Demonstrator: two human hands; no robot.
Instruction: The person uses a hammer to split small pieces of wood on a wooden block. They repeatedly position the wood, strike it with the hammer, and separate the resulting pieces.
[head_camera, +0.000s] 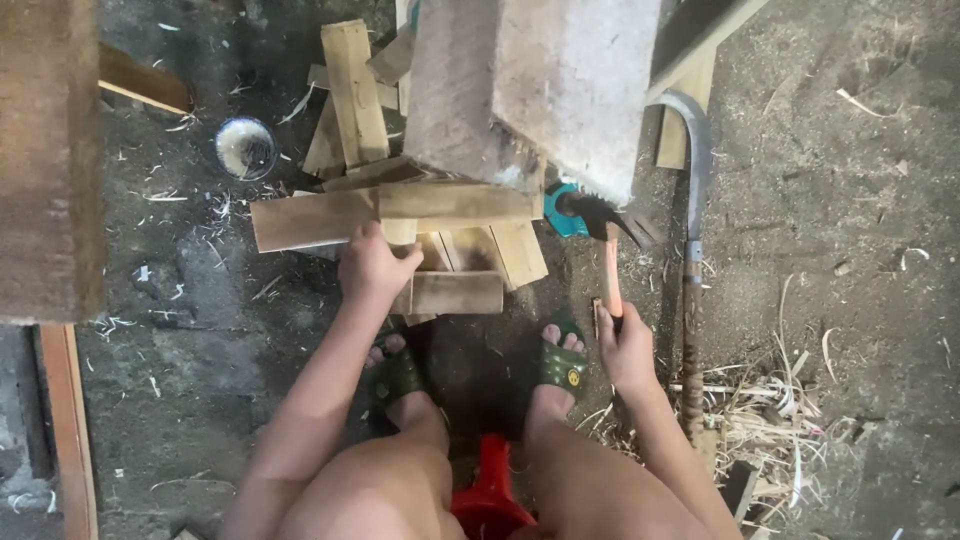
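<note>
Two hands busy here: left hand (372, 262) pinching a light, stiff wood offcut (400, 232) by its end, right hand (628, 350) wrapped low round the top-heavy claw hammer (603, 222) handle.

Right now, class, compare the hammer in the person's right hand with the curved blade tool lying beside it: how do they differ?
The hammer is gripped by the right hand; the curved blade tool lies untouched on the ground. The hammer has a dark claw head and a short orange handle; the blade tool is longer, with a hooked grey blade and a brown handle. Both handles point toward the person.
</note>
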